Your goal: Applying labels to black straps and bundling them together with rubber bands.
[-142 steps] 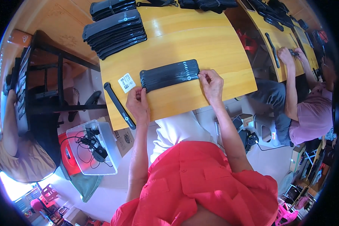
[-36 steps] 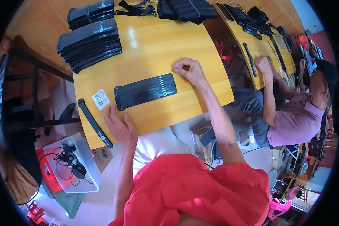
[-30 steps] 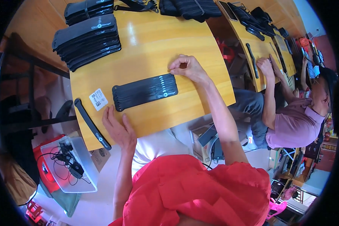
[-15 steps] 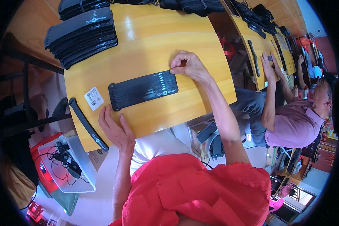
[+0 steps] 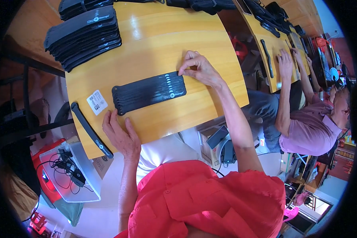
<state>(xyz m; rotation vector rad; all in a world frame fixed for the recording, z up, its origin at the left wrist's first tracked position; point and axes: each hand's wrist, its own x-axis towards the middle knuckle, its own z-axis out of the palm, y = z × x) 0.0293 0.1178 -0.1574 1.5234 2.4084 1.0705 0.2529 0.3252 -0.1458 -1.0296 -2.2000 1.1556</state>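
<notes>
yellow wood table (image 5: 154,35), long and shiny, with more tables behind. black flat strip (image 5: 148,92) lying in the middle, close to the near edge. right hand (image 5: 198,68) pinching the strip's right end with bent fingers. left hand (image 5: 121,133) flat and open, just below the strip's left end, holding nothing. small white sticker (image 5: 96,102) beside the strip, not stuck on yet. thin black bar (image 5: 90,129) at the left edge. big stack of black strips (image 5: 83,35) waiting far back. another person's hand (image 5: 285,59) on the next table.

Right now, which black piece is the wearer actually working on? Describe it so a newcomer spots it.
On the yellow wooden table, look near the front edge, between the left hand and right hand. It is the flat fanned black strip bundle lying alone, unlike the tall stack at the far left corner.
</notes>
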